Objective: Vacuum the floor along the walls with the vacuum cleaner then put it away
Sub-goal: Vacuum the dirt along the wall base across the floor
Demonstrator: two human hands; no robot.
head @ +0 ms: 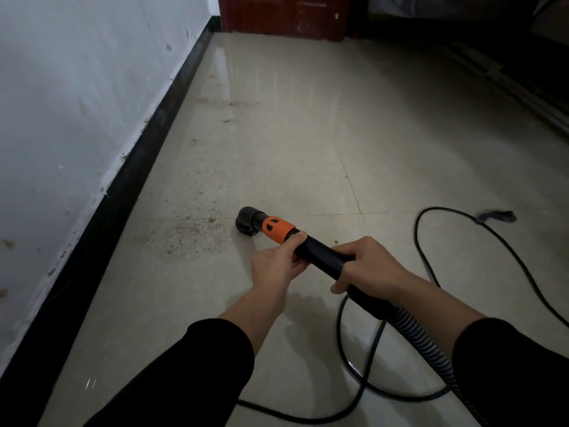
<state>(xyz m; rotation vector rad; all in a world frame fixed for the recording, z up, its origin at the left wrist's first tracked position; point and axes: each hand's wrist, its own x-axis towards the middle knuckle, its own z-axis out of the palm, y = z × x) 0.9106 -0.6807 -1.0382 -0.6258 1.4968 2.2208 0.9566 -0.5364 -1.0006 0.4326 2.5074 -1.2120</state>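
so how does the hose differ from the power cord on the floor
The hose is thick and ribbed; the cord is thin and smooth. The hose joins the rear of the wand behind the right hand and runs off the frame's bottom edge; the cord lies in loose loops on the floor tiles. Both are dark and flexible.

Hose (431,345) cut off at bottom edge, door (283,16) cropped above
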